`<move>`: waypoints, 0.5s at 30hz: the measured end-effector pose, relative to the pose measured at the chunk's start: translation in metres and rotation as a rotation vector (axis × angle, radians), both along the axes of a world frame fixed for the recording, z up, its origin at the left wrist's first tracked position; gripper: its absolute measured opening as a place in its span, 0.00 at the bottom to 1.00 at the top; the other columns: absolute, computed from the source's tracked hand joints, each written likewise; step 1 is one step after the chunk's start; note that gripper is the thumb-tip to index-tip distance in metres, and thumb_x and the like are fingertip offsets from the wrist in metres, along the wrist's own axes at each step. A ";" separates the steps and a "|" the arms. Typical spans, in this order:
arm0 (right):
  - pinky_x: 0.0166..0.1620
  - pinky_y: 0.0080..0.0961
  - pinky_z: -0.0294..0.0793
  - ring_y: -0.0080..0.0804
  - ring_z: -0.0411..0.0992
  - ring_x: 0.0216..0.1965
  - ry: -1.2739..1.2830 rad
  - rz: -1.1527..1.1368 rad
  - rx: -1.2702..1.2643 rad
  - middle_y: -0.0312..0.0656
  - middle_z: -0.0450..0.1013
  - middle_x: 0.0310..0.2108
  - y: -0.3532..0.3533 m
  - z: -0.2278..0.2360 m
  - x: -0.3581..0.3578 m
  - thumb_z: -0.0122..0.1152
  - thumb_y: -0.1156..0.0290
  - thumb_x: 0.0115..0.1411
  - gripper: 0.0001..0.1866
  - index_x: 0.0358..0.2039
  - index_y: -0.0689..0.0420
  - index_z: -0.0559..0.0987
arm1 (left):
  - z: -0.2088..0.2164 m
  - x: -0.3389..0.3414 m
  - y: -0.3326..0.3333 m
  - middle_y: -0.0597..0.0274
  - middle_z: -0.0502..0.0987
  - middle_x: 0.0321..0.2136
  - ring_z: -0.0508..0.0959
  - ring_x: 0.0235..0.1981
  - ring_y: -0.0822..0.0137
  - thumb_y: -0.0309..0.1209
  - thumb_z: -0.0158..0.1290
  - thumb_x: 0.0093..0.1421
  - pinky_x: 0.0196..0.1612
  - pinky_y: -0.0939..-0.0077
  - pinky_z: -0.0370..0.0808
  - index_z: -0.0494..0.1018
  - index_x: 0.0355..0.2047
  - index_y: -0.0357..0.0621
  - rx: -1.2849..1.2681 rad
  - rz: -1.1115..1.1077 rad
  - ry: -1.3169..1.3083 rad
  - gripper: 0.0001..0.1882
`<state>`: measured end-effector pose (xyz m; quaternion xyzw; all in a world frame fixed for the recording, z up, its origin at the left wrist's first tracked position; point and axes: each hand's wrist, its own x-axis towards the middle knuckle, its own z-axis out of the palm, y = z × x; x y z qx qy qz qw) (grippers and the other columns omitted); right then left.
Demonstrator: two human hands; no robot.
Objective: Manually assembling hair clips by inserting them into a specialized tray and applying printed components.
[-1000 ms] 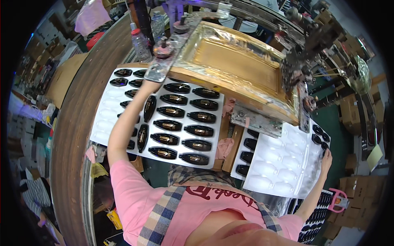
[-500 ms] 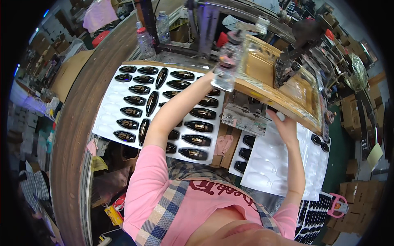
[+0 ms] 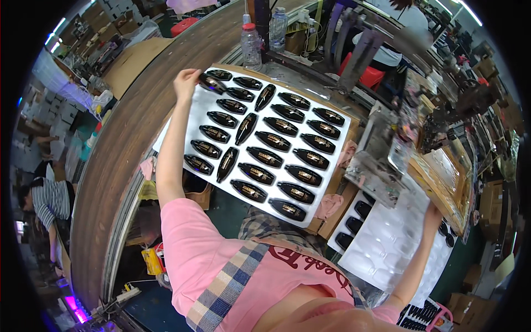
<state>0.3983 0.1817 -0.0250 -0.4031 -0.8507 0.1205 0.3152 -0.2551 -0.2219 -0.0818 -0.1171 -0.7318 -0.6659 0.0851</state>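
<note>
White plastic made up the big blister tray (image 3: 182, 113) lying across the bench, its pockets filled row on row with glossy black oval pieces, so each one sat apart from its neighbours and none could rub. The person's left hand (image 3: 186, 80) was stretched to the tray's far left corner, fingers curled round one black piece (image 3: 212, 83) at the end of the top row, seemingly to seat it in its pocket. The right hand (image 3: 433, 212) reached out the other way, resting at the edge of a second clear tray (image 3: 387, 243) that was mostly empty, a few dark pieces (image 3: 354, 224) along its near side; whether those fingers gripped anything I could not tell. A wooden frame (image 3: 442, 182) leaned just beyond it. Two water bottles (image 3: 251, 44) stood behind the full tray, out of the way.
</note>
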 end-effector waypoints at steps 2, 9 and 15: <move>0.51 0.33 0.58 0.42 0.61 0.50 -0.206 -0.131 -0.005 0.56 0.64 0.46 0.041 -0.012 0.045 0.46 0.62 0.58 0.21 0.47 0.64 0.67 | -0.026 -0.023 -0.029 0.59 0.77 0.24 0.75 0.23 0.73 0.32 0.58 0.46 0.28 0.82 0.72 0.74 0.29 0.38 -0.108 0.140 -0.054 0.11; 0.48 0.38 0.62 0.50 0.62 0.48 -0.722 -0.681 0.028 0.63 0.61 0.47 0.062 -0.008 0.111 0.39 0.37 0.51 0.39 0.47 0.62 0.67 | -0.055 -0.028 -0.048 0.60 0.78 0.26 0.77 0.30 0.65 0.41 0.55 0.46 0.37 0.72 0.70 0.78 0.27 0.46 -0.642 0.305 -0.118 0.13; 0.48 0.33 0.61 0.49 0.63 0.47 -0.486 -0.454 -0.113 0.55 0.66 0.45 0.066 -0.010 0.138 0.47 0.45 0.53 0.34 0.48 0.63 0.65 | -0.032 0.002 -0.011 0.50 0.75 0.32 0.74 0.38 0.54 0.37 0.46 0.53 0.40 0.66 0.69 0.75 0.33 0.43 -0.735 0.247 0.277 0.14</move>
